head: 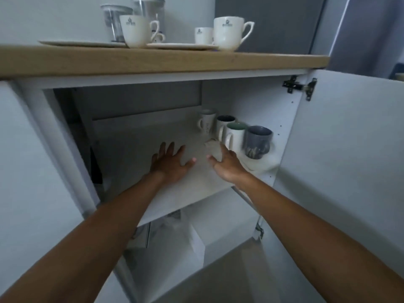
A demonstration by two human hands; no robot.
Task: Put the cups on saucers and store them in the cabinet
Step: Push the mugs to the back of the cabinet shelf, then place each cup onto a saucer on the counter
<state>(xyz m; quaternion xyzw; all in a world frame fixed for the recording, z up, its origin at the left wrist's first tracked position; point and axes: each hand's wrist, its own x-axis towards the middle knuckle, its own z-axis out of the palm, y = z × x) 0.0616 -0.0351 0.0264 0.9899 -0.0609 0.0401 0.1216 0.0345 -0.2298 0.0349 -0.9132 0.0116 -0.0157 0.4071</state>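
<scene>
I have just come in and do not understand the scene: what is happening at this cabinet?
A person reaches both bare hands into the open cabinet. The left hand lies spread on the bare shelf. The right hand touches something pale and blurred beside a row of mugs. The white cups and saucers stand on the wooden counter above, not yet stored.

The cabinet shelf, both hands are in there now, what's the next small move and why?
Probably draw both hands back out and reach up for a cup: the left hand and right hand are spread empty over the bare part of the shelf, while the white cups still stand on the countertop, not yet stored.
</scene>
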